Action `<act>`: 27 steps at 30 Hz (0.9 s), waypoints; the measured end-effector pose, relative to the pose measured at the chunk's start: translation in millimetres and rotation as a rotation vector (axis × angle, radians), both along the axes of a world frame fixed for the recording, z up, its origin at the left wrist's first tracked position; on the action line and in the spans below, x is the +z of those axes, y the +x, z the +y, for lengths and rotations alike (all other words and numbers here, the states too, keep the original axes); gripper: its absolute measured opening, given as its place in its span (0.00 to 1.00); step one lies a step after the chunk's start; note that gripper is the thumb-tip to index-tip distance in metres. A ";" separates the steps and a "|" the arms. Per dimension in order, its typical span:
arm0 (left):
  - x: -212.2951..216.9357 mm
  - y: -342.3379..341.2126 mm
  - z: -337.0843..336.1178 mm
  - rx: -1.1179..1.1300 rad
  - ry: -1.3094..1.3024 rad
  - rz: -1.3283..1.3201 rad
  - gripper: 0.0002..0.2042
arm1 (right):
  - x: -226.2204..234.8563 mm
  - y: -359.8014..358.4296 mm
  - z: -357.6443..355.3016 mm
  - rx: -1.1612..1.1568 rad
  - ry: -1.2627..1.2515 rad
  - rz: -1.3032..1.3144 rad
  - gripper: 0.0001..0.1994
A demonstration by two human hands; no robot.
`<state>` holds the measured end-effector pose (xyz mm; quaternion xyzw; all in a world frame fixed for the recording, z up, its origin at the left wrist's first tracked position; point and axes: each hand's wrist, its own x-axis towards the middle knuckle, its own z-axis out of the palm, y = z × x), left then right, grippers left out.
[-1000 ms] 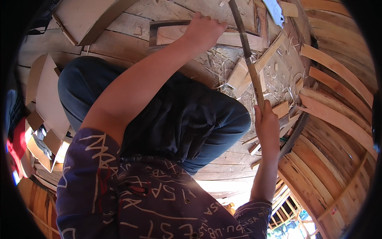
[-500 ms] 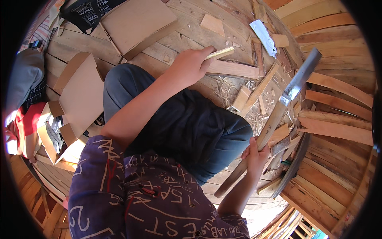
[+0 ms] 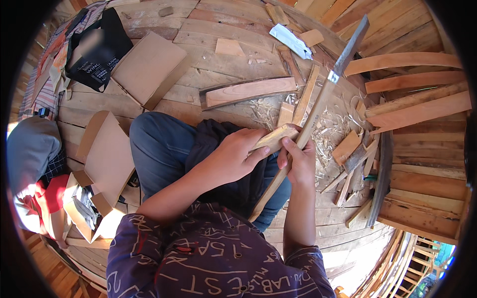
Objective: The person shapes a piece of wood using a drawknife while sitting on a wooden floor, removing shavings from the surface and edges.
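My left hand (image 3: 237, 155) is closed around a small pale wood piece (image 3: 276, 137), held over my lap. My right hand (image 3: 301, 161) grips the long wooden handle of a handsaw (image 3: 319, 105). The saw slants from my lap up to the far right, its metal blade at the upper end. Both hands are close together, and the wood piece's right end lies by the saw handle and my right fingers. Whether the wood touches the handle, I cannot tell.
Wood shavings (image 3: 323, 144) and offcuts (image 3: 346, 147) litter the plank floor to my right. A long board (image 3: 251, 92) lies ahead. Flat cardboard box (image 3: 150, 69), open carton (image 3: 107, 154) and black bag (image 3: 102, 49) are left. Curved slats (image 3: 405, 60) stick out at the right wall.
My left hand has come down and right with the wood piece, toward the saw. My right hand has moved up along with the saw. The view has shifted.
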<state>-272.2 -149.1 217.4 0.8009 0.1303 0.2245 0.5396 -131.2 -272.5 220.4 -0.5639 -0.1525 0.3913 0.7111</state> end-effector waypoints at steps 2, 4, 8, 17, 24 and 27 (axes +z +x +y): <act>10.3 -3.2 -2.1 0.105 0.203 0.057 0.18 | -4.5 2.0 -1.6 -0.056 0.006 0.057 0.10; 35.7 -7.1 -11.6 0.207 0.235 -0.141 0.22 | -13.7 8.5 -9.5 -0.123 -0.089 -0.046 0.11; 113.1 -0.9 -98.4 -0.557 -0.552 -0.709 0.13 | -59.3 46.3 -42.3 -0.142 -0.058 0.184 0.07; 122.3 17.8 -131.0 -0.734 -0.323 -0.882 0.11 | -117.2 92.9 -74.8 -0.061 -0.012 0.360 0.12; 116.6 23.7 -125.1 -0.789 -0.312 -0.909 0.10 | -132.6 83.6 -62.4 -0.131 -0.021 0.380 0.11; 120.2 28.3 -130.0 -0.857 -0.342 -0.927 0.10 | -126.6 98.4 -80.5 -0.144 0.007 0.382 0.12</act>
